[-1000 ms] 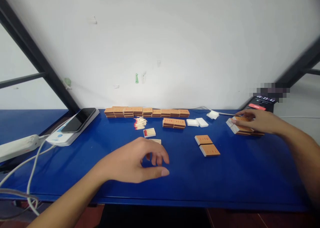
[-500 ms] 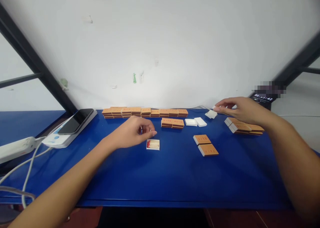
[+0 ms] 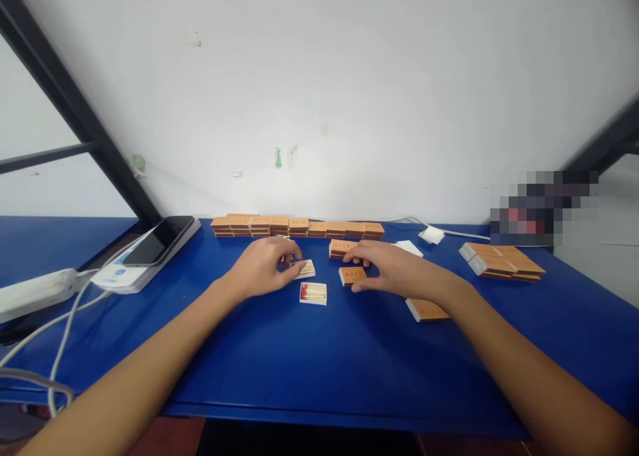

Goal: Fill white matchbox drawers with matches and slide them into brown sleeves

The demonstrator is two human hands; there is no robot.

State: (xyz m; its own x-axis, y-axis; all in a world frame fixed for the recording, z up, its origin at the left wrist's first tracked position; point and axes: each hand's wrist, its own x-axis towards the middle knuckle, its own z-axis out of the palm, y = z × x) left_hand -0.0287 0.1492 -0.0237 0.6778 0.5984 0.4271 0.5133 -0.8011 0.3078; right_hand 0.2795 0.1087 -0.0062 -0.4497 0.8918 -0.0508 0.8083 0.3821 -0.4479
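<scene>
My left hand point(image 3: 264, 266) is curled, thumb and fingers closed on a small white matchbox tray point(image 3: 308, 268) filled with matches; the fingers hide its left part. Just in front of it on the table lies a second matchbox tray point(image 3: 313, 293), its red-tipped matches showing. My right hand point(image 3: 387, 267) pinches an orange matchbox point(image 3: 352, 277) between thumb and fingers, to the right of the trays. Behind its fingertips stands a short stack of matchboxes point(image 3: 339, 247). Another matchbox point(image 3: 426, 309) lies partly hidden under my right forearm.
A long row of stacked matchboxes point(image 3: 299, 228) runs along the wall. Bundled matchboxes point(image 3: 504, 261) sit at the right, with white pieces point(image 3: 432, 235) behind my right hand. A phone point(image 3: 160, 241), a power strip point(image 3: 40, 299) and cables occupy the left of the blue table point(image 3: 279, 363).
My right hand has come leftward from the white pieces at the back and now grips a matchbox. A second match-filled tray now shows at my left hand. The view has shifted slightly.
</scene>
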